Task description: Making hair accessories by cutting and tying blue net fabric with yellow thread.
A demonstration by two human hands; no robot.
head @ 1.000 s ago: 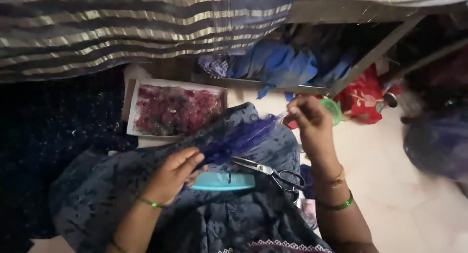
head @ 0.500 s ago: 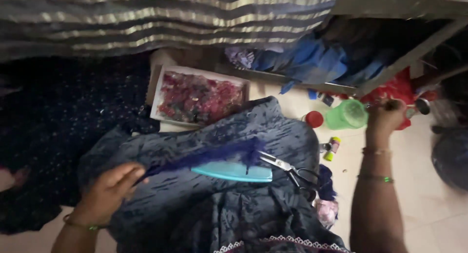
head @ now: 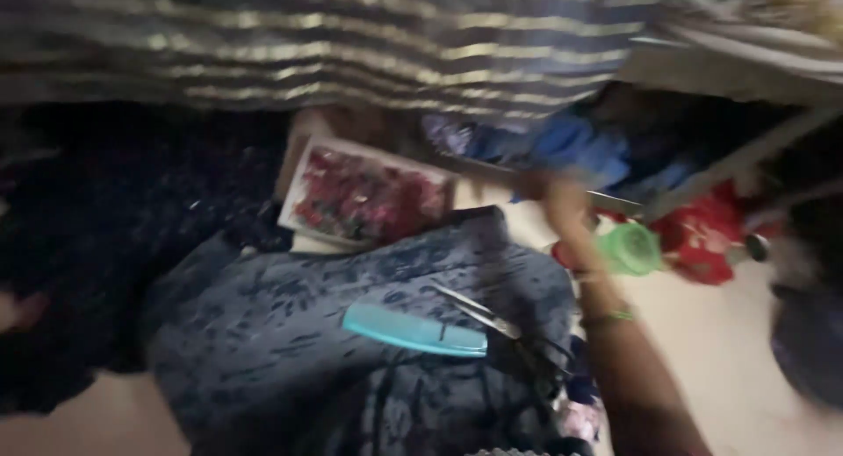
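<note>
Right hand (head: 562, 201) beyond scissors (head: 492, 320)

A green round plastic container (head: 630, 248) sits on the floor, blurred, beside red cloth (head: 702, 236).

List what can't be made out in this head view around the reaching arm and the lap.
- Right hand: motion blur, fingers and grip unreadable.
- Left hand: not clearly in view; a pale smudge sits at the left edge.
- Scissors: handles lost in dark cloth and blur.
- Green container: partly behind the arm, shape smeared.
- Tray: red contents too blurred to identify.
</note>
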